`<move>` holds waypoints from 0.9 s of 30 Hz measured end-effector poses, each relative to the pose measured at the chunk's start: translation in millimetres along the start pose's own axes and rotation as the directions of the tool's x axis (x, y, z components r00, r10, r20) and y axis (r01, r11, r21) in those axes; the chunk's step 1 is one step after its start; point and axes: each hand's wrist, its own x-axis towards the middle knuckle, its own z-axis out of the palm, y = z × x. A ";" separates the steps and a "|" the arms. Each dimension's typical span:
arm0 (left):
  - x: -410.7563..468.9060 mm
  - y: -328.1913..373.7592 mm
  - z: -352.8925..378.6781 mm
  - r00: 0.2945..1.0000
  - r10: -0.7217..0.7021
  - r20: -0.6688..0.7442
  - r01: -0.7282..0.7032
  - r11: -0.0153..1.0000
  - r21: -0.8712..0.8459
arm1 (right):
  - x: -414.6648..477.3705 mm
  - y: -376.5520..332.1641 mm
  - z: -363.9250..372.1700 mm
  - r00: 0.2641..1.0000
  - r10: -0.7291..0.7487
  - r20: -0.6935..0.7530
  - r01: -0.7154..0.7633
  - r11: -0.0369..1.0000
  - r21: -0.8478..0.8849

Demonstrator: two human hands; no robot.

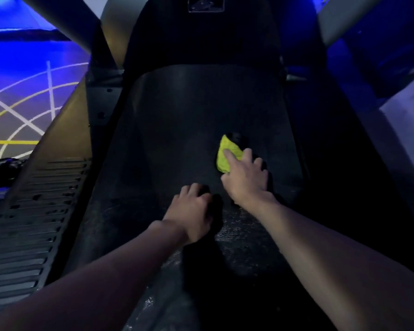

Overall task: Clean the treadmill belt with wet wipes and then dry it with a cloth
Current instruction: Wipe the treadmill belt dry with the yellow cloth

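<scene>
Pressing the yellow cloth [227, 149] flat against the treadmill belt [177, 115], our right grip [245, 177] lies released, fingers [230, 156] splayed over the cloth's near edge rather than clenched round it. Our left grip [191, 211] props us knuckles-down on the belt just beside it, curled; whether it encloses anything we cannot tell. With only a flat press, we judge the cloth could bunch or slip free on the textured belt, leaving damp streaks. It sits right of the belt's centre, jutting ahead of our right fingertips.
</scene>
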 end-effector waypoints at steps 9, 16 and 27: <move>18.3 48.8 3.0 0.995 0.061 0.074 -0.066 0.995 0.071 | -41.4 114.7 -10.7 0.935 0.200 -0.294 -0.245 0.961 -0.125; 12.5 32.7 6.0 0.956 0.097 0.276 -0.093 0.995 -0.029 | -45.7 111.2 -18.0 0.971 0.211 -0.110 -0.218 0.974 -0.054; -8.2 55.3 14.5 0.906 -0.189 0.379 0.214 0.977 -0.025 | -40.2 106.7 -26.5 0.959 0.268 0.096 -0.263 0.963 -0.059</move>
